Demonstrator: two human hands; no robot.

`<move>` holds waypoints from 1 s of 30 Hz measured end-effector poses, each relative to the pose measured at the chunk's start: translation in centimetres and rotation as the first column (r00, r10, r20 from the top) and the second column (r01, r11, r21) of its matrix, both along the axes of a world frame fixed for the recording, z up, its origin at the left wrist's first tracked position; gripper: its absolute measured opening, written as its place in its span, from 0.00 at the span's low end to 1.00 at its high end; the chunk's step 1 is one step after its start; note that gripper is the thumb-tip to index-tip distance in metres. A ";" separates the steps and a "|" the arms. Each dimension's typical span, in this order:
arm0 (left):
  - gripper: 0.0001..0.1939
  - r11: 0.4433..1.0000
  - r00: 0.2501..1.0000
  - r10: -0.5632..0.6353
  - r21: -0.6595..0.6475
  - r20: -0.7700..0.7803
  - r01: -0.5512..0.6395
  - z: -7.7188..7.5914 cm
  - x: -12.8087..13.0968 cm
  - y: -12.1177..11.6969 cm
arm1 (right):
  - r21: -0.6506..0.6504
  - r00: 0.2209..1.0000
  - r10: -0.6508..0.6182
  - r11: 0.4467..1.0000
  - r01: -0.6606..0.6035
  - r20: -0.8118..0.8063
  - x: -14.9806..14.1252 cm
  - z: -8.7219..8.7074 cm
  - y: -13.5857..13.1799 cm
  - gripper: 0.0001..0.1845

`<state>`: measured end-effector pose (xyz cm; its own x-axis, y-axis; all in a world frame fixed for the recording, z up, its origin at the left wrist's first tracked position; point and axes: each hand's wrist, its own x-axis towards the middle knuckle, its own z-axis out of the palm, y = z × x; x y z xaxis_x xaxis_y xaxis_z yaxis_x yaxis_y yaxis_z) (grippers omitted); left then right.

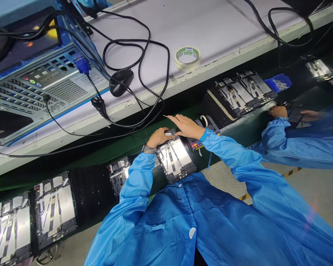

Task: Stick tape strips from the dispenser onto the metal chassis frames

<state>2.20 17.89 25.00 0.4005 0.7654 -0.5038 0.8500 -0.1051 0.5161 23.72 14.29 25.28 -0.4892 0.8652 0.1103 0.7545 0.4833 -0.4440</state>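
Note:
An open tablet housing (176, 159) with silver panels and dark ribbon strips lies on the dark green conveyor belt (144, 177) in front of me. My left hand (157, 137) sits on its upper edge, fingers curled over it beside a small dark part (170, 132). My right hand (186, 126) hovers just above that edge with its fingers spread, holding nothing. Next to it lies a small circuit board (195, 144) with coloured components. Further housings (54, 208) lie along the belt to the left.
A co-worker's blue sleeve (274, 142) and hand (277, 111) work at the right, beside stacked housings (240, 94) and a blue bag of screws (278, 82). Beyond the belt, a white shelf holds a computer case (44, 85), mouse (121, 82), tape roll (187, 57) and black cables.

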 end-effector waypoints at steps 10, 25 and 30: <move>0.35 1.000 1.000 0.001 -0.023 0.022 0.000 -0.7 -0.3 0.5 | -0.073 1.000 -0.005 0.997 0.007 0.023 -0.3 0.1 0.8 0.61; 0.32 0.999 0.998 0.035 -0.026 0.044 -0.034 -0.9 -0.6 0.3 | -0.070 0.996 -0.039 0.997 0.034 -0.074 -0.3 0.3 0.5 0.54; 0.29 0.994 0.992 0.105 -0.046 0.072 -0.102 0.1 -0.2 -0.2 | -0.305 0.961 -0.089 0.952 0.005 -0.263 1.3 0.4 1.6 0.42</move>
